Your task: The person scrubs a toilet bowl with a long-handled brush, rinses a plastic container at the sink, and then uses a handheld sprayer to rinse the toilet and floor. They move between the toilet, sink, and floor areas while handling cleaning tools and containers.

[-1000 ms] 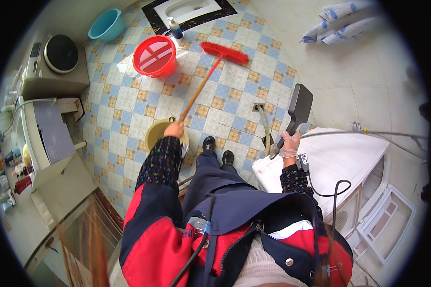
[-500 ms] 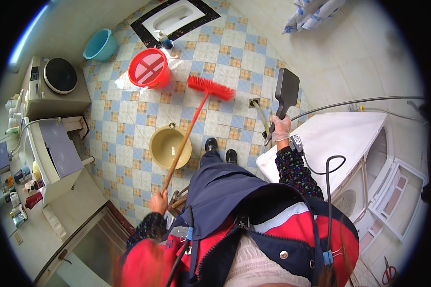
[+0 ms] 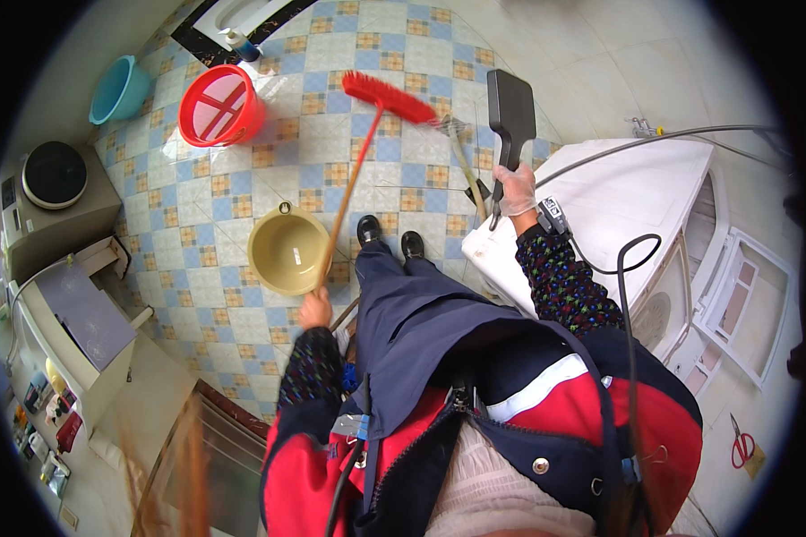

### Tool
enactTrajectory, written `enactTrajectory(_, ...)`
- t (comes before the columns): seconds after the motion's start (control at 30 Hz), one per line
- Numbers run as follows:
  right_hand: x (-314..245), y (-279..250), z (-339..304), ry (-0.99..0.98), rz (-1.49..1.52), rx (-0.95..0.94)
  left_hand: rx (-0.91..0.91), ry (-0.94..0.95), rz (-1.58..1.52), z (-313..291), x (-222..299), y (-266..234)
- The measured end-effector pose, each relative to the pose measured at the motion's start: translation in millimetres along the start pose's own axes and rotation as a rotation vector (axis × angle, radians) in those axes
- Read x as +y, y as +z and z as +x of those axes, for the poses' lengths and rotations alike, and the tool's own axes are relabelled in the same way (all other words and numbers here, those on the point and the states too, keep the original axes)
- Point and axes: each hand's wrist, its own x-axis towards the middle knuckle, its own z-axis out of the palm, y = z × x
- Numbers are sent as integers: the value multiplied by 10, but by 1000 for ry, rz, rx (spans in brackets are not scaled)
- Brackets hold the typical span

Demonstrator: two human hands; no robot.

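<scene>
My left hand [image 3: 313,309] is closed round the wooden lower part of a broom [image 3: 388,97] handle. The broom's red bristle head lies on the tiles ahead, its right end beside a pale greenish hose [image 3: 464,166] at the floor drain. In a clear plastic glove, my right hand [image 3: 517,190] grips the handle of a dark grey, flat, rectangular paddle-shaped tool [image 3: 510,106]. This tool is held up above the floor, beside a white appliance [image 3: 591,179] on the right. Its other face is hidden.
A beige basin [image 3: 269,255] stands left of my feet. Farther left are a red bucket [image 3: 246,121] and a blue basin [image 3: 121,89]. A squat toilet's dark border [image 3: 192,40] lies far ahead. A washing machine [image 3: 58,224] stands left. Red scissors [image 3: 741,450] lie lower right.
The view has shifted, and the floor items appear farther left. The broom head has moved right, up to the hose by the drain. Both hands keep their holds.
</scene>
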Motion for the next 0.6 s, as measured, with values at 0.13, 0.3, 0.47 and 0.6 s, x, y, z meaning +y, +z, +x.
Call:
enactTrajectory(0.13, -195, -29, 13, -57, 52, 13, 81, 130, -63, 942, 640, -579)
enactTrajectory(0.3, -300, 49, 97, -12, 144, 12, 197, 206, -156, 1063, 963, -956)
enactTrajectory(0.47, -375, 209, 222, 13, 202, -13, 233, 192, -202, 89, -53, -718)
enactTrajectory(0.6, -581, 305, 283, -9, 173, -26, 93, 6, -200, -787, -862, -417)
